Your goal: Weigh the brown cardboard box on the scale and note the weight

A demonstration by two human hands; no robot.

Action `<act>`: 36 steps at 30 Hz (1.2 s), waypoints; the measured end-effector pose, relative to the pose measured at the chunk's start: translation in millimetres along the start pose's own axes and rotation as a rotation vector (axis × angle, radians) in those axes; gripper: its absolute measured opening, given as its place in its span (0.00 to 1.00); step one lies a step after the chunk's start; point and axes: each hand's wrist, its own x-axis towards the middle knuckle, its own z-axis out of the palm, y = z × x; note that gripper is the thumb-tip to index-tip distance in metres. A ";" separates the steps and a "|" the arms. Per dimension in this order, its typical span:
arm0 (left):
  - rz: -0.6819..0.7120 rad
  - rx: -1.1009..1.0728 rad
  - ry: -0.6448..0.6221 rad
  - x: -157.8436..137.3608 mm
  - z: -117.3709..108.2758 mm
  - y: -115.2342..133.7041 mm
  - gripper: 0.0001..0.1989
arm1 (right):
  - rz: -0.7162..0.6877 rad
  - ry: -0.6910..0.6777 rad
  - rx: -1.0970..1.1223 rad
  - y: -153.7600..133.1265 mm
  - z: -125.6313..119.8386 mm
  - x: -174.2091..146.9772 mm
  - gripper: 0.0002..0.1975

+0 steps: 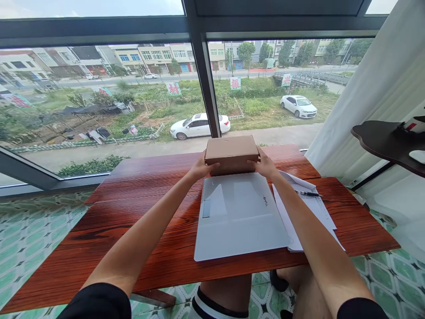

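A brown cardboard box (231, 150) sits at the far middle of the reddish wooden table (139, 208), close to the window. My left hand (202, 166) grips its left end and my right hand (264, 165) grips its right end. Just in front of the box lies a closed silver laptop (237, 215), flat on the table. Both my forearms stretch out over the table on either side of the laptop.
White papers (312, 210) with a black pen (308, 194) on top lie right of the laptop. A dark shelf (381, 141) juts in at the right, beside a white curtain (375, 88). A large window stands behind the table. Green patterned tiles cover the floor.
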 end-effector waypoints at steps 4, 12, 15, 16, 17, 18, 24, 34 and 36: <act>-0.044 0.032 0.046 -3.8 -5.1 0.4 0.68 | 0.042 0.022 0.042 -5.2 -16.5 -13.2 0.43; 0.304 0.480 0.209 -14.8 -9.6 63.4 0.57 | -0.137 0.161 -0.247 -14.1 -81.9 -49.5 0.21; 0.496 0.633 0.190 -24.2 3.7 102.7 0.47 | -0.184 0.208 -0.349 -19.2 -101.7 -65.4 0.15; 0.575 0.681 0.175 -28.3 10.8 115.1 0.43 | -0.189 0.215 -0.386 -19.9 -106.9 -70.8 0.13; 0.653 0.726 0.160 -32.9 18.9 126.9 0.40 | -0.191 0.219 -0.423 -19.8 -111.3 -76.2 0.12; 0.725 0.771 0.146 -38.1 28.1 137.7 0.36 | -0.191 0.218 -0.463 -18.9 -115.1 -81.5 0.11; 1.056 0.985 0.087 -79.6 91.3 183.6 0.29 | -0.216 0.246 -0.720 2.9 -129.2 -113.8 0.08; 1.390 1.006 -0.113 -138.9 189.5 183.6 0.18 | -0.203 0.183 -0.926 51.9 -145.2 -159.9 0.08; 1.415 0.968 -0.160 -149.1 209.0 175.3 0.16 | -0.220 0.184 -0.947 60.2 -145.5 -166.2 0.07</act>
